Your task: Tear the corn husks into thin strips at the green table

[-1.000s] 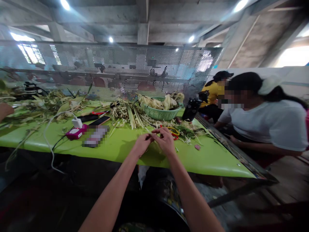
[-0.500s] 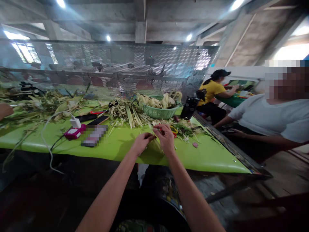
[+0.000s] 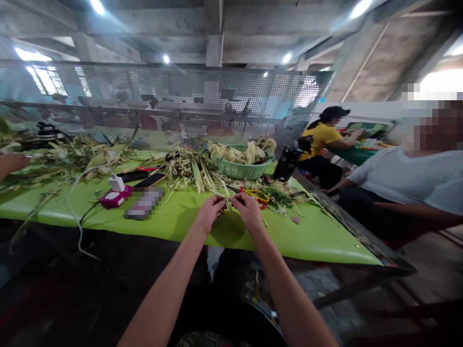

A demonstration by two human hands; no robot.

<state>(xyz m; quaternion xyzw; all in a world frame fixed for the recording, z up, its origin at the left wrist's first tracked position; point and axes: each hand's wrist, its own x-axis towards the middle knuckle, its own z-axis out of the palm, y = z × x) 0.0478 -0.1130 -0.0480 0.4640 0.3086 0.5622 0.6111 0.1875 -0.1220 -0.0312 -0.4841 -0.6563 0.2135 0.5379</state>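
Observation:
Between my two hands are pale, thin strips of dried husk [image 3: 228, 204], just above the front part of the green tabletop [image 3: 181, 222]. My left hand [image 3: 210, 212] pinches them with thumb and forefinger. From the other side, my right hand [image 3: 249, 209] pinches them too, its fingertips a little apart from the left ones. How the strips cross or join is too small to make out. Just behind my right hand lie yellow-and-red handled scissors [image 3: 259, 195]. A heap of cut husk leaves [image 3: 197, 173] lies beyond my hands.
A green basket [image 3: 238, 169] of pale husks stands at the back, beside a black container [image 3: 284, 166]. Left are phones [image 3: 150, 180], a magenta power block [image 3: 115, 196] and a white cable [image 3: 68, 202]. A hand [image 3: 12, 165] shows far left; a person in white [image 3: 415, 173] sits right.
My hands have drawn slightly apart and levelled, and the pale strips now show between both sets of fingertips. The view has shifted a little. The far-left hand reaches further in.

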